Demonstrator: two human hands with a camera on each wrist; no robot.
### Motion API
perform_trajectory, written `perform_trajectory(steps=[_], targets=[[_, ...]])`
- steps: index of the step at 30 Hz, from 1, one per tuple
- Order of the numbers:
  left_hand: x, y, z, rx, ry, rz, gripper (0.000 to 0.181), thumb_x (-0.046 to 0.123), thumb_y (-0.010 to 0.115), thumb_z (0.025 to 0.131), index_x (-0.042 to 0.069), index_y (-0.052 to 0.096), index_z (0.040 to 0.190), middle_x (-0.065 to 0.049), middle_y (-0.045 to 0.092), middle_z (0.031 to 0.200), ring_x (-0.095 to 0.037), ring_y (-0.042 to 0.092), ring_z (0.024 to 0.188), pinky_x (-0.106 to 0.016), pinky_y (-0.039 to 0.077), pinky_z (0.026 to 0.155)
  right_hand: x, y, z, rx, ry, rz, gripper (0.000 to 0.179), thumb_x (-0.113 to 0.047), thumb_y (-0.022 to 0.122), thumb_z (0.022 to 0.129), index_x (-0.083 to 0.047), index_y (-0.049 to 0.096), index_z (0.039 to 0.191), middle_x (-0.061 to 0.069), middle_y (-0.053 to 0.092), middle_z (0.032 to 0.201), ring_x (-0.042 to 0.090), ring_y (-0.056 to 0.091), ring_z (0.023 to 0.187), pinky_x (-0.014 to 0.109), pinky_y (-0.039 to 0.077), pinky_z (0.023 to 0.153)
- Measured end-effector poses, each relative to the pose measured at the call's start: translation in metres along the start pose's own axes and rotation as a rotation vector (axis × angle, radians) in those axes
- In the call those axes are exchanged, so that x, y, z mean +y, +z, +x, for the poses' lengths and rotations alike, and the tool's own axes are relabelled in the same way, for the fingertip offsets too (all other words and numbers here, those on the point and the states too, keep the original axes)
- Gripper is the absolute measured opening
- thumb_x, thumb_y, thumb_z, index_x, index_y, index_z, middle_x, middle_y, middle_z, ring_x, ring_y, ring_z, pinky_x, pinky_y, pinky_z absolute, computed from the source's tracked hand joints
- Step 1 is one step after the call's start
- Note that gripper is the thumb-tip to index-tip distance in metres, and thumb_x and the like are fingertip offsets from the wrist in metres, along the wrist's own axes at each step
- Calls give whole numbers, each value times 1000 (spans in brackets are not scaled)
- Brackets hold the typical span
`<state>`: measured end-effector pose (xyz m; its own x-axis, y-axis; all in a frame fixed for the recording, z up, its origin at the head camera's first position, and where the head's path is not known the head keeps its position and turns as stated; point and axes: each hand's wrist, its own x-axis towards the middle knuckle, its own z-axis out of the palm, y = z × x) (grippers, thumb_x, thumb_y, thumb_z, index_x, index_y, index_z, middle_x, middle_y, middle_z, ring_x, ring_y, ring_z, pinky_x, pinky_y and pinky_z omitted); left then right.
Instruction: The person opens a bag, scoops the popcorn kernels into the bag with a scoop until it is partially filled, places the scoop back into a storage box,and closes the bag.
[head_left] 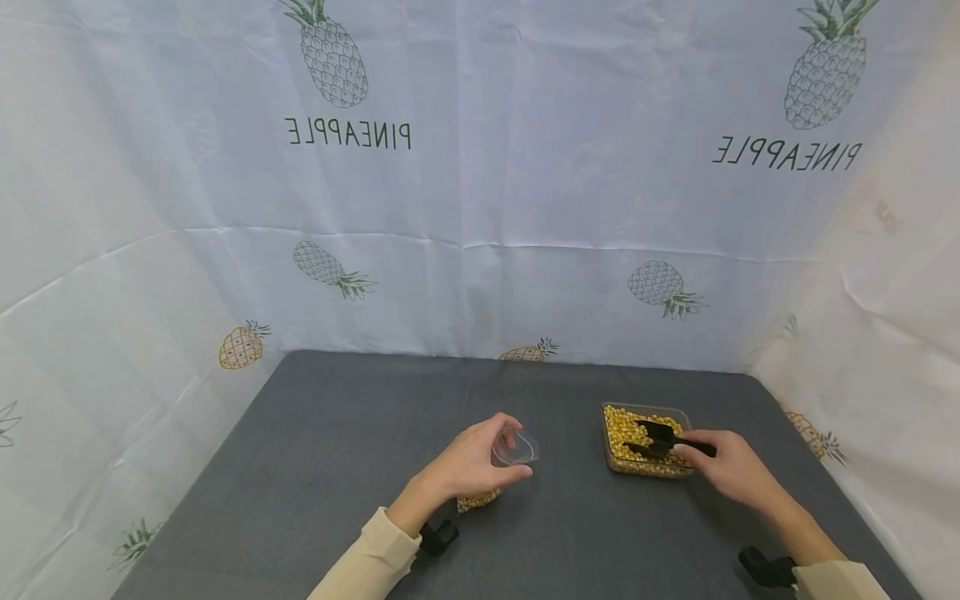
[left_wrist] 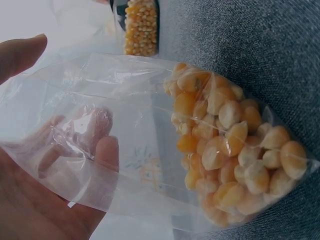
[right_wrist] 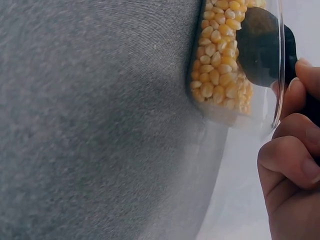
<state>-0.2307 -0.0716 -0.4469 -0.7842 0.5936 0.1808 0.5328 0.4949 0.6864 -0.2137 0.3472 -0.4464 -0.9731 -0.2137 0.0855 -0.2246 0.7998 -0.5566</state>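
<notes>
**Corn in Bag and Box**

The left hand (head_left: 474,460) is gripping a thin, crinkled, clear plastic bag (left_wrist: 145,125), its pointed end bulging with glossy yellow corn kernels (left_wrist: 230,165) over the grainy grey table (head_left: 570,550). Rightward, a clear, round-cornered rectangular container (right_wrist: 262,106) is holding more kernels; a black scoop (head_left: 662,431) is dipping among them, the right hand (head_left: 733,468) pinching its handle. Behind, a wrinkled cloth (head_left: 525,183) is showing "PINEAPPLE" twice, mirrored.

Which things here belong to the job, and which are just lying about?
Job:
clear bag of kernels, in left hand
black scoop, in right hand
clear container of kernels, scoop in it

Just there:
grey table
pineapple-print cloth
black wrist gear
</notes>
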Motion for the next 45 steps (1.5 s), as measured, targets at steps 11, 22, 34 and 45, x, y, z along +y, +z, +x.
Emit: perform_trajectory(steps=[11, 22, 34, 45], targets=[[0, 0, 0, -4, 4, -7, 59, 45, 73, 93, 9, 54, 136, -8, 64, 110, -1, 59, 85, -25, 53, 77, 11, -4, -13, 34, 35, 23, 45, -28, 63, 103, 10, 64, 127, 30, 66, 120, 48, 64, 107, 57, 54, 81], [-1, 0, 0, -6, 19, -15, 59, 42, 73, 93, 6, 54, 136, -9, 63, 109, -2, 59, 84, -25, 54, 76, 17, -2, -23, 67, 79, 79, 46, -29, 62, 103, 9, 64, 128, 33, 63, 124, 55, 57, 115, 61, 52, 84], [-1, 0, 0, -2, 22, -8, 60, 43, 73, 93, 7, 54, 137, -5, 63, 108, -2, 59, 83, -26, 53, 75, 11, 0, -24, 80, 83, 115, 46, -29, 62, 104, 9, 64, 129, 34, 62, 126, 56, 55, 117, 61, 52, 84], [-3, 2, 1, -4, 29, -21, 60, 43, 74, 92, 6, 54, 136, -8, 63, 109, -2, 60, 84, -26, 54, 76, 0, 3, -19, 85, 87, 126, 46, -31, 63, 103, 6, 65, 130, 32, 62, 128, 46, 63, 107, 47, 55, 73]])
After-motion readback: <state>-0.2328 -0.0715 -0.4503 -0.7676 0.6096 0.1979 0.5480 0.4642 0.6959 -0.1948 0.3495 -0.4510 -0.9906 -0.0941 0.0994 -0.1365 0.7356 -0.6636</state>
